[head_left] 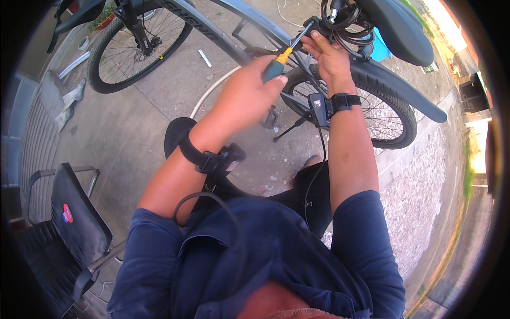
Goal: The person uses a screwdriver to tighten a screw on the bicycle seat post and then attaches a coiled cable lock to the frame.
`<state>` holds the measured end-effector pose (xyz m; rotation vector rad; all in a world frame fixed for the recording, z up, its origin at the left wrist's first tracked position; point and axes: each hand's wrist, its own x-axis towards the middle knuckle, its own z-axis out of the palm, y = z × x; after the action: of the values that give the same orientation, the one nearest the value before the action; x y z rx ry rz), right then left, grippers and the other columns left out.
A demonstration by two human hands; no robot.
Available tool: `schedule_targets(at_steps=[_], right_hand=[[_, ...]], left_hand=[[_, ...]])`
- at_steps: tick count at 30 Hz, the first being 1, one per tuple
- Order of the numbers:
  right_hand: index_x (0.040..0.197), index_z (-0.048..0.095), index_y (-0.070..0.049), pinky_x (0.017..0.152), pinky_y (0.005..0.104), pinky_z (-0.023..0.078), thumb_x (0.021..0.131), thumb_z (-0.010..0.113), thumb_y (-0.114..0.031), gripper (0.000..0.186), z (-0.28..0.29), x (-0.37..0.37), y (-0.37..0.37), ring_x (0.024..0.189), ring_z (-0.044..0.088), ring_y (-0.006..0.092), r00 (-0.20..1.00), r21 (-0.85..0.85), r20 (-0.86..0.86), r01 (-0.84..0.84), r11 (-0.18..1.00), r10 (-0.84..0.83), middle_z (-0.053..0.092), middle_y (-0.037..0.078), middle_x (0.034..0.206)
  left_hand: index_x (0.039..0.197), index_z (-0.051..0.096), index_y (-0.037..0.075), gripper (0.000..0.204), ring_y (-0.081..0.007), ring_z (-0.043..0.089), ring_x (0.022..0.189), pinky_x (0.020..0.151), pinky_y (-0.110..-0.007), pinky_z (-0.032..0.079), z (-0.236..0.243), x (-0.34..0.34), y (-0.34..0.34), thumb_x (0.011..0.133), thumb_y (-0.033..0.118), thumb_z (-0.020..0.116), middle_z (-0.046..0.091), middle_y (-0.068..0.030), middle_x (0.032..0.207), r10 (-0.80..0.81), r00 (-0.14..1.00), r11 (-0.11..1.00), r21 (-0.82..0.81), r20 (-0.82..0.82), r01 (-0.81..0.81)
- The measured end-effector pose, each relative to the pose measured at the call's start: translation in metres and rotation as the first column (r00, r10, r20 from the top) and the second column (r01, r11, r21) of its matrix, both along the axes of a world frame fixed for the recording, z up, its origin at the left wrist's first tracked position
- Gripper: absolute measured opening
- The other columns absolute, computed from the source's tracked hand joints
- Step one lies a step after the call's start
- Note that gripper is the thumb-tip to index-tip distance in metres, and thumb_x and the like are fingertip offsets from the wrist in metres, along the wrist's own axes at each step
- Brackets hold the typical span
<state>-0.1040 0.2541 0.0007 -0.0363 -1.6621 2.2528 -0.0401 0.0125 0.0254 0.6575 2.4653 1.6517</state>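
Observation:
A screwdriver (274,69) with a dark green and yellow handle is gripped in my left hand (239,98), its shaft pointing up and to the right. The tip reaches toward a black bracket (314,25) on the bicycle's seat post area. My right hand (332,61) has its thumb and fingers closed about that bracket, though the exact contact is partly hidden. Beside it hangs a coiled black cable lock (350,34). The black saddle (398,32) lies just right of the coil. A grey bicycle frame (212,34) stretches away to the upper left.
The front wheel (141,48) stands at the upper left. Below my hands are the rear wheel (390,114), a black mudguard (396,87), the kickstand (292,127) and a pedal (271,117). A black chair (74,212) is at my left. A pale hose (210,91) crosses the concrete.

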Motion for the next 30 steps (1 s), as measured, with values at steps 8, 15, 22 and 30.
schedule_targets(at_steps=[8,15,22,30], right_hand=[[0.115,0.057,-0.001,0.077,0.0320,0.060,0.088,0.071,-0.006,0.031,0.000,-0.001,-0.003,0.092,0.071,0.0270,1.000,-0.029,0.026,-0.010,1.000,0.010,0.068,0.010,0.102],[0.116,0.057,-0.001,0.078,0.0330,0.060,0.088,0.071,-0.005,0.031,0.000,0.000,-0.001,0.092,0.071,0.0277,0.999,-0.015,0.045,-0.004,1.000,0.005,0.068,0.010,0.103],[0.117,0.055,-0.002,0.084,0.0373,0.059,0.090,0.068,-0.004,0.030,0.003,0.001,-0.004,0.099,0.070,0.0313,0.999,-0.020,0.054,-0.003,1.000,0.004,0.067,0.012,0.107],[0.123,0.052,-0.001,0.081,0.0334,0.059,0.095,0.063,-0.006,0.031,-0.004,0.015,-0.003,0.099,0.070,0.0309,0.995,0.086,0.034,0.090,0.992,-0.093,0.065,0.011,0.110]], left_hand=[[0.124,0.054,0.003,0.041,-0.0295,0.064,0.068,0.067,-0.042,0.051,0.001,-0.004,-0.003,0.091,0.026,0.062,0.065,-0.0174,0.081,-0.080,0.987,0.992,0.108,0.136,0.065],[0.127,0.056,0.002,0.044,-0.0323,0.067,0.080,0.074,-0.040,0.051,0.001,0.004,-0.008,0.090,0.026,0.060,0.068,-0.0187,0.087,0.006,0.999,0.992,-0.128,-0.043,-0.012],[0.130,0.055,0.002,0.047,-0.0203,0.063,0.072,0.067,-0.034,0.050,-0.017,0.007,-0.051,0.091,0.025,0.063,0.066,-0.0103,0.087,-0.003,0.986,0.994,0.104,0.165,-0.014],[0.133,0.053,0.003,0.045,-0.0087,0.052,0.059,0.055,-0.026,0.045,-0.025,0.016,-0.092,0.093,0.022,0.062,0.059,-0.0030,0.082,0.051,0.943,0.981,0.161,0.330,-0.110]])
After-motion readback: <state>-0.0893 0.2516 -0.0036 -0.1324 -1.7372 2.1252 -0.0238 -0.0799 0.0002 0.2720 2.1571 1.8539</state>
